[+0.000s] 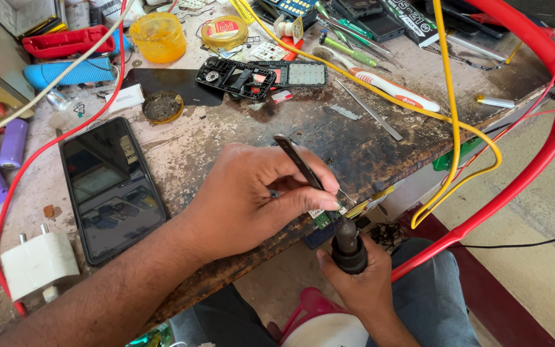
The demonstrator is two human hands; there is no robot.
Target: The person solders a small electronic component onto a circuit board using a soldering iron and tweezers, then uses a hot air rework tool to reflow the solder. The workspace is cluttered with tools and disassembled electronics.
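free: bare surface (239, 138) ahead of left hand (245, 199) | blocked left: smartphone (110, 186) | blocked right: yellow cable (451, 122), red cable (547, 128)

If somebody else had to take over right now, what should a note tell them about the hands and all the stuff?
Left hand: grips dark tweezers, tips pressing a small green circuit board at the bench's front edge.
Right hand: below the edge, closed around a black-handled tool, seemingly a soldering iron, tip at the board.
Nearby: black smartphone face up to the left, white plug adapter, opened keypad phone farther back, worn workbench.
Done: keypad phone is apart, board is out.
Left: work on the board looks unfinished; phone not reassembled.
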